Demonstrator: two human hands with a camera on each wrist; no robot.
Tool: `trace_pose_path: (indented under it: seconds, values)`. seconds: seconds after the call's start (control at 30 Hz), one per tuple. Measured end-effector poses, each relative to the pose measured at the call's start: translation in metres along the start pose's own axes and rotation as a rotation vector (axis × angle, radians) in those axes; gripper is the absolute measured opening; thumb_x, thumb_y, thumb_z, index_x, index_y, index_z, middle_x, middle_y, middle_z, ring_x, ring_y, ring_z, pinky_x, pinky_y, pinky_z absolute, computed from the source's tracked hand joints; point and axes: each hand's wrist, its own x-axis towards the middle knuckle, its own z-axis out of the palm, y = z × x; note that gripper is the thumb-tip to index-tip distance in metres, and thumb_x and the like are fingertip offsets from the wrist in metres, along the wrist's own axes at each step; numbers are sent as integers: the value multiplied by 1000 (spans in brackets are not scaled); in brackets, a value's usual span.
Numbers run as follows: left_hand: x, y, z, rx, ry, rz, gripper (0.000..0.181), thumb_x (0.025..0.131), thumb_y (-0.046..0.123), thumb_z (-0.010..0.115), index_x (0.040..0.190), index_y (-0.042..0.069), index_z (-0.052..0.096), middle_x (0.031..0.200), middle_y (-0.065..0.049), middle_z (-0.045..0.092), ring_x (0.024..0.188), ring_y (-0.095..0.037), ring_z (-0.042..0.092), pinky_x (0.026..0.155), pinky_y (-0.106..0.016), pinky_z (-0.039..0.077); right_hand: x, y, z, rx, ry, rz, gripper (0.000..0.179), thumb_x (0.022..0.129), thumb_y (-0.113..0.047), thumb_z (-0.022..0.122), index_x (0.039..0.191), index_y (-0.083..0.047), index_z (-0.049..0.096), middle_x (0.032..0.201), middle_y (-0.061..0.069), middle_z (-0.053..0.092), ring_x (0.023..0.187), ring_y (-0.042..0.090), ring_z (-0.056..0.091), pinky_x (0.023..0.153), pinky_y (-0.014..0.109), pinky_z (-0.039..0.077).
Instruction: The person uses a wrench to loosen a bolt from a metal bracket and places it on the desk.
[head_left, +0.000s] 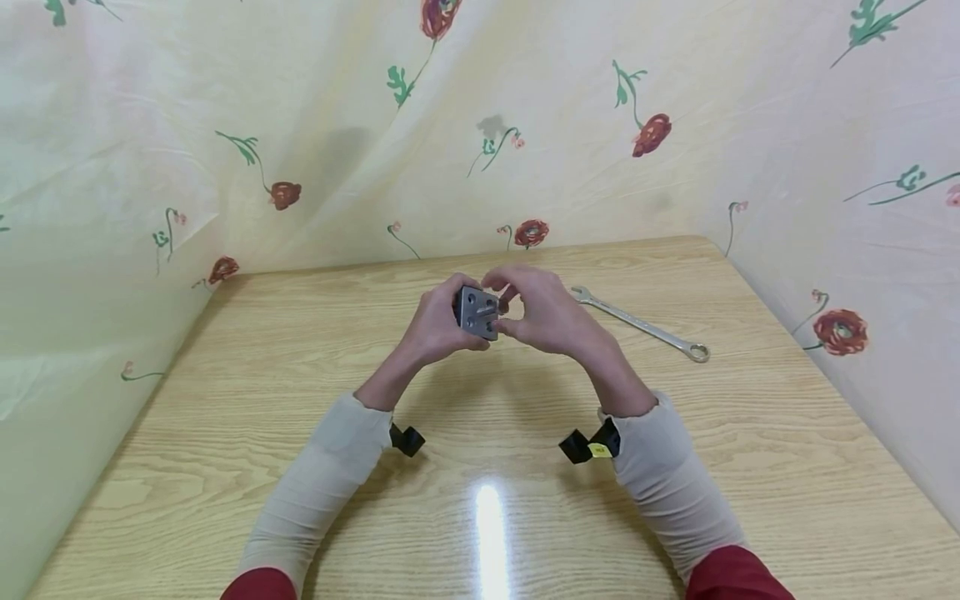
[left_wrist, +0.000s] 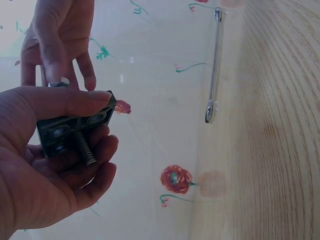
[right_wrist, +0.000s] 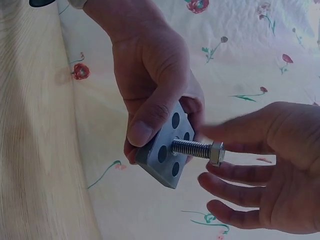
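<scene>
Over the table, the left grip clasps a drilled plate — right grip loose beside its bolt.

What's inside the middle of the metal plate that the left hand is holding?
A bolt runs through the metal plate: its head shows on one side, its threaded end on the other. The stretch within the plate is hidden.

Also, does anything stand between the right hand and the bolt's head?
Nothing visible does. The bolt sticks out of the plate, its head close to the right hand. The left hand grips the plate, clear of that head; the wrench lies off to the side.
</scene>
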Motion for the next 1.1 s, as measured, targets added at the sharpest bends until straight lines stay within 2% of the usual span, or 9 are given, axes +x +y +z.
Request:
trace_pose_path:
  seconds: [0.1,0.17,0.27,0.37,0.47,0.6,0.8,0.97,1.1]
  values:
    - [0,0,0,0,-6,2,69,61,3,87,120,6,53,113,-18,62,96,-29,61,82,-40,54,0,0,-2,26,8,63,47,85,-20,74,125,-3,56,124,14,63,105,29,65,89,43,52]
    - [0,0,0,-2,-11,-2,69,61,2,87,121,6,52,114,-17,62,97,-28,61,83,-40,54,1,0,-2,21,32,113,41,90,-29,67,122,-6,58,119,11,64,103,27,64,86,41,52]
    - [0,0,0,-3,-10,-10,69,61,3,87,121,7,52,114,-15,62,98,-28,60,83,-40,53,1,-1,-1,-39,48,191,33,96,-39,56,106,-9,65,97,7,69,82,22,64,70,35,51]
    - [-1,0,0,2,-10,-20,70,61,3,87,121,8,52,113,-15,61,97,-27,60,82,-39,53,1,-2,1,-115,27,260,39,96,-47,52,87,-13,67,70,1,61,60,17,53,54,30,40]
    - [-1,1,-1,4,-10,-27,70,62,4,87,122,8,52,113,-15,61,97,-28,61,82,-39,53,0,-2,2,-160,4,284,42,95,-49,54,79,-13,67,61,0,53,52,15,45,48,27,33]
    - [-1,1,-1,3,-13,-24,69,62,5,87,122,8,52,114,-16,60,98,-28,61,82,-39,54,0,-2,2,-155,2,258,35,93,-43,60,81,-11,69,65,1,60,56,15,49,50,26,36]
    - [-1,1,-1,-3,-10,-13,68,61,4,86,120,8,53,113,-16,60,97,-28,59,80,-38,53,0,-2,1,-90,6,163,19,88,-28,70,92,-9,69,83,5,70,71,17,61,63,28,47]
    - [-1,1,-1,-6,-4,-9,67,60,4,87,119,8,54,112,-16,61,96,-28,60,79,-37,53,-1,-1,1,-49,16,69,16,84,-14,73,96,-5,69,88,10,72,76,19,67,69,32,53]
    - [-1,2,-1,-3,-6,-13,67,61,4,86,119,8,54,114,-16,61,98,-28,60,81,-39,53,-1,-2,1,-67,35,2,16,80,-6,75,95,-3,71,91,10,73,80,21,68,73,35,54]
